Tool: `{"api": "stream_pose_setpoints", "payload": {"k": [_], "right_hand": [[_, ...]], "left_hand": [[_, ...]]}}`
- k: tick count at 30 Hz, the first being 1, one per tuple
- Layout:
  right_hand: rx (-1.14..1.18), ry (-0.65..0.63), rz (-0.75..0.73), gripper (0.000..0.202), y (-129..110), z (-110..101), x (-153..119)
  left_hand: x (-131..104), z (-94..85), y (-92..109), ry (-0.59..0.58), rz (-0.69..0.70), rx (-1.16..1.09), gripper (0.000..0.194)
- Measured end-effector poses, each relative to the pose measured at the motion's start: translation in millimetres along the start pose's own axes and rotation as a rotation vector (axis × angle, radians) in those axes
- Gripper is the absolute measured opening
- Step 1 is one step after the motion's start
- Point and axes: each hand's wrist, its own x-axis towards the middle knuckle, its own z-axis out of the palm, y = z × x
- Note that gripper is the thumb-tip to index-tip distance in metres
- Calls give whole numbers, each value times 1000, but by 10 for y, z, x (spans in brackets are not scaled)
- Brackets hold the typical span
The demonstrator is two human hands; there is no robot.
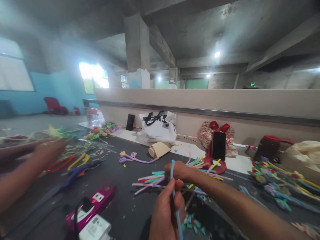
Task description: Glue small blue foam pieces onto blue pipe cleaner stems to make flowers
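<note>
My left hand (pixel 166 208) is closed around a light blue pipe cleaner (pixel 177 216), held upright between thumb and fingers. The pipe cleaner's top end passes in front of my right hand (pixel 179 170). That hand reaches in from the right, its fingers curled down over a loose pile of coloured pipe cleaners (pixel 150 180); its fingertips are partly hidden, so what they grip does not show. Below it, small cut pieces (pixel 191 221) in green and blue lie on the dark table (pixel 125 213).
A co-worker's blurred hands (pixel 50 150) work at the left, near a blue glue gun (pixel 77 173). A purple power strip (pixel 100 201) with a white plug sits in front. Behind stand a white bag (pixel 160 130), a phone (pixel 218 146) and a paper roll (pixel 160 150). Pipe-cleaner flowers (pixel 270 176) lie right.
</note>
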Motion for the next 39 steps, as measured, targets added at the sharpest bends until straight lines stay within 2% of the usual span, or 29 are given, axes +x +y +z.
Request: {"api": "stream_pose_setpoints", "payload": {"k": [2,9,15,23,26,30,36,39], "right_hand": [[58,91,9,23,45,-160,-121],[357,460,-39,14,232,-801,-757],[570,646,-31,14,127,-1006,-1152],[746,690,-12,15,185,-873,-1215],[807,722,-23,18,213,-882,-1224],[838,797,-5,21,232,-967,-1278],[856,834,8,21,240,-1223,-1391],[821,806,4,21,196,-1325,-1398]], "left_hand": [[-42,40,39,61,44,-42,26],[-126,54,62,33,115,-4,25],[-70,-5,22,-13,134,38,22],[-19,-30,2,-16,143,43,20],[-23,-27,7,-12,148,38,16],[-28,-26,13,-37,157,49,18],[-13,-46,-8,-32,141,93,22],[-2,-51,-14,-34,133,105,23]]}}
